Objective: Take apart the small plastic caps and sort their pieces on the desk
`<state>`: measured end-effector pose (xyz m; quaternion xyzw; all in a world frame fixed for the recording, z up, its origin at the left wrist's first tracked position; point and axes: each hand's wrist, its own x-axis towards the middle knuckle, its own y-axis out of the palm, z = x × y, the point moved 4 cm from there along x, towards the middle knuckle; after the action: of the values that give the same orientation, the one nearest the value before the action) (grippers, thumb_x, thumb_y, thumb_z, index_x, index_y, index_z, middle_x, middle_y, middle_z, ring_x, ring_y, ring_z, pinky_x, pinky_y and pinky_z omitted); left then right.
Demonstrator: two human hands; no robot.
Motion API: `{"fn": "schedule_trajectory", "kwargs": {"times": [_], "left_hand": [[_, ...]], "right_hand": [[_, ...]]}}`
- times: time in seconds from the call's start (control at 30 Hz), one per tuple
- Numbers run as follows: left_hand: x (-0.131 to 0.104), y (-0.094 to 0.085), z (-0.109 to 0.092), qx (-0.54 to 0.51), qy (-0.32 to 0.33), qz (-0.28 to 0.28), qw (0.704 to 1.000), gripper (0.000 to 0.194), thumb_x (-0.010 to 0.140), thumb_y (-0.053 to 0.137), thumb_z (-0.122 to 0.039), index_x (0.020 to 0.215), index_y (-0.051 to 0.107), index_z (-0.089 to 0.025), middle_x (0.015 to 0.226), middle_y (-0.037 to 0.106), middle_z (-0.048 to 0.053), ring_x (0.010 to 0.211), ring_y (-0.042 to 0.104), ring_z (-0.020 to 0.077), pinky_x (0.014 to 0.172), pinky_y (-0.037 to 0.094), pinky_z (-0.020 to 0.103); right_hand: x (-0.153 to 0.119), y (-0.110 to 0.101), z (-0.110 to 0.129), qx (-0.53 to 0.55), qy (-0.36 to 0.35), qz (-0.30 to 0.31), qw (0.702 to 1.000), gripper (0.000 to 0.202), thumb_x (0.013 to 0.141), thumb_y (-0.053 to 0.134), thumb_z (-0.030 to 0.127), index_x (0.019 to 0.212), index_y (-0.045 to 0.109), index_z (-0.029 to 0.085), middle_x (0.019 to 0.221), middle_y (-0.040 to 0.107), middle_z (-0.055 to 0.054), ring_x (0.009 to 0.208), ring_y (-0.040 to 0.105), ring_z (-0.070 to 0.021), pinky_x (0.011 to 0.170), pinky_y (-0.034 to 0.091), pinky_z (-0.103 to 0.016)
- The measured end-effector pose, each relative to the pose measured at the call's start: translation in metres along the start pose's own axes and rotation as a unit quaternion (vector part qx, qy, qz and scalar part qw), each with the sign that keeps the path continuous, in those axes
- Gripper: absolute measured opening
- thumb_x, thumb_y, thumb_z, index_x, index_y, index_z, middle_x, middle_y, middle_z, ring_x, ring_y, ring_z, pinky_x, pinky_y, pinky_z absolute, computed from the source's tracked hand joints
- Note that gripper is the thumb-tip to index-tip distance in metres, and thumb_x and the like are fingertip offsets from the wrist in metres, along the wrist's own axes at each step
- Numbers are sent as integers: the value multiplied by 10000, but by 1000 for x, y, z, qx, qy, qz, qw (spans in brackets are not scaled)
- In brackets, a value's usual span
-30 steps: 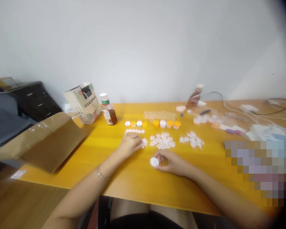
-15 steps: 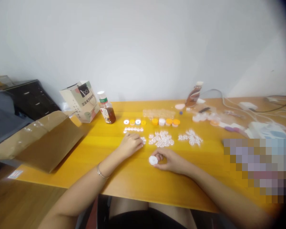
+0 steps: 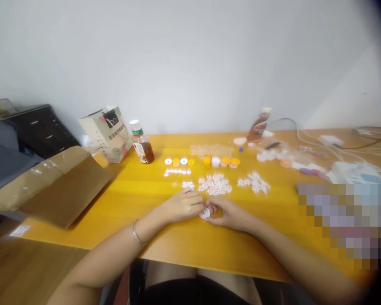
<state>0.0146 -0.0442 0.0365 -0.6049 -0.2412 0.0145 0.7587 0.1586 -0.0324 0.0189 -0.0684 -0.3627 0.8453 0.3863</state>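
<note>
A small white round disc is pinched between the thumb and fingers of my right hand, just above the desk. My left hand meets it from the left, its closed fingertips at the disc's edge; what they pinch, if anything, is hidden. Just beyond my left hand lies a small group of white pieces. Behind my right hand is a heap of flat white openwork pieces, with a second heap to its right. Farther back, a row of tiny white pieces lies on the desk.
Orange and white caps and open-centred round caps stand in rows, with clear plastic containers behind. A dark drink bottle, a paper bag and an open cardboard box are left; another bottle and cables are right.
My left hand has come from the small white group towards me and rightward, to the disc. My right hand has stayed almost in place with the disc, which looks slightly more tilted.
</note>
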Motion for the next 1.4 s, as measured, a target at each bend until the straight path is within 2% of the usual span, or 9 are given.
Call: {"fn": "schedule_trajectory", "kwargs": {"times": [0.23, 0.5, 0.67, 1.0, 1.4], "left_hand": [[-1, -4, -7, 73, 53, -7, 996, 196, 918, 382, -169, 852, 566, -162, 808, 602, 23, 699, 490, 113, 661, 329, 280], [-1, -7, -10, 109, 85, -4, 990, 203, 901, 397, -151, 788, 565, -160, 802, 603, 36, 690, 498, 113, 639, 347, 276], [-3, -4, -11, 120, 99, -4, 988, 190, 895, 405, -146, 820, 579, -158, 827, 608, 40, 697, 500, 117, 645, 363, 279], [-2, -3, -12, 110, 90, -15, 990, 159, 889, 439, -154, 808, 576, -153, 828, 610, 38, 701, 504, 115, 660, 373, 276], [1, -11, -13, 101, 90, -19, 991, 156, 877, 454, -134, 784, 578, -147, 795, 595, 33, 678, 497, 110, 636, 354, 274]], "right_hand": [[0, 0, 1, 2, -3, 3, 1000, 111, 723, 593, 245, 752, 508, 181, 675, 494, 21, 622, 468, -109, 609, 409, -247], [0, -1, 2, 6, 2, -8, 1000, 115, 713, 592, 251, 752, 505, 187, 676, 517, 13, 616, 473, -112, 598, 413, -249], [-1, 0, 0, 11, -4, -6, 1000, 111, 720, 593, 252, 763, 518, 182, 675, 526, 13, 611, 483, -112, 597, 423, -249], [-1, -1, 2, 8, 0, -10, 1000, 112, 713, 594, 238, 757, 510, 178, 674, 522, 15, 609, 481, -110, 593, 414, -245], [-1, -1, 0, 1, 7, -11, 1000, 111, 711, 604, 254, 761, 531, 188, 684, 545, 9, 629, 491, -118, 608, 426, -253]]}}
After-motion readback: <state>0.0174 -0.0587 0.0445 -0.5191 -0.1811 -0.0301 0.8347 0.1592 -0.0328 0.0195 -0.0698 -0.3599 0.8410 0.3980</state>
